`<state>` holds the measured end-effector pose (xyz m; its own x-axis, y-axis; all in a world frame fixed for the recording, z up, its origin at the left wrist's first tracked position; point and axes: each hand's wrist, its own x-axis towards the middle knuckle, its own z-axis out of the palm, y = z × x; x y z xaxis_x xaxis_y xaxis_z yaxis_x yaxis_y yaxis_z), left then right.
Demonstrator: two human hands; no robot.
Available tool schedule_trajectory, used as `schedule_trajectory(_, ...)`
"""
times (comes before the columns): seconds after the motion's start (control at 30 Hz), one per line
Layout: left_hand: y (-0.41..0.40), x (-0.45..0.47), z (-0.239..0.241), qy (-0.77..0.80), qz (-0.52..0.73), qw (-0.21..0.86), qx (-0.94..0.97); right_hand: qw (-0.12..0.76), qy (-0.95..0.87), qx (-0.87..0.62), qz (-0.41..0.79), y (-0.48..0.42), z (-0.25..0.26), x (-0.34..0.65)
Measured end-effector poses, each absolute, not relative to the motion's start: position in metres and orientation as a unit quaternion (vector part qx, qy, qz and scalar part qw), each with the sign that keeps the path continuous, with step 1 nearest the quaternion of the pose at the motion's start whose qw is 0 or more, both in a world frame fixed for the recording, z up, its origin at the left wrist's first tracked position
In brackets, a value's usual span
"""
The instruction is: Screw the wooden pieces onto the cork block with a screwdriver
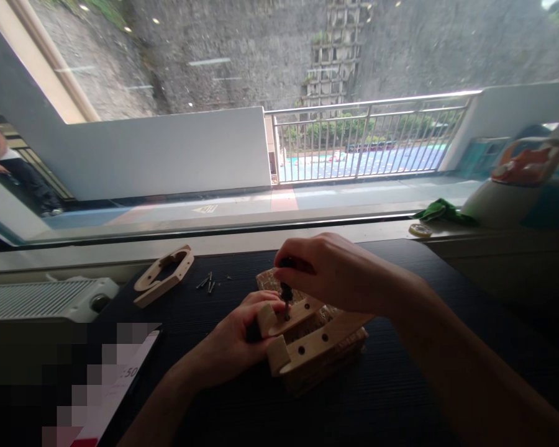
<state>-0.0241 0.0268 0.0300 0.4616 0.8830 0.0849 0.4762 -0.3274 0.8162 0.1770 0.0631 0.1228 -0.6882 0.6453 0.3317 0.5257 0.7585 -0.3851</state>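
From my head, the one camera looks forward and down onto the surface (237, 410), close to my hands (340, 273) above it, facing the window (205, 149) beyond it.

Frame (313, 346) is smooth, matt wood; screws (211, 287) look metal w/ slight shine; tabletop (186, 323) matt & finely grained; railing (371, 107) v. glossy metal; rag (442, 211) matt cloth.

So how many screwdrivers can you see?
1: the screwdriver is in the right hand, tip down on the drilled wooden piece that the left hand holds. Others could be hidden.
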Motion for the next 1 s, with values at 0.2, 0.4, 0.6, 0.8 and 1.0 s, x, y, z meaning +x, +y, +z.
schedule_trajectory(0.2,0.0280,-0.0223,0.0301,0.445,0.266,0.383,0.765,0.234,-0.901,-0.352,0.097,0.0668,0.1185,0.1742)
schedule_trajectory(0.4,0.0271,-0.0219,0.0321,0.447,0.269,0.378,0.765,0.221,-0.912,-0.328,0.110,0.0597,0.1226,0.1752)
schedule_trajectory(0.6,0.0285,-0.0234,0.0289,0.443,0.268,0.373,0.770,0.230,-0.906,-0.333,0.124,0.0645,0.1222,0.1774)
schedule_trajectory(0.8,0.0287,-0.0250,0.0263,0.445,0.269,0.375,0.767,0.228,-0.901,-0.358,0.092,0.0672,0.1190,0.1763)
schedule_trajectory(1.0,0.0284,-0.0232,0.0290,0.448,0.267,0.371,0.768,0.219,-0.913,-0.324,0.113,0.0602,0.1235,0.1768)
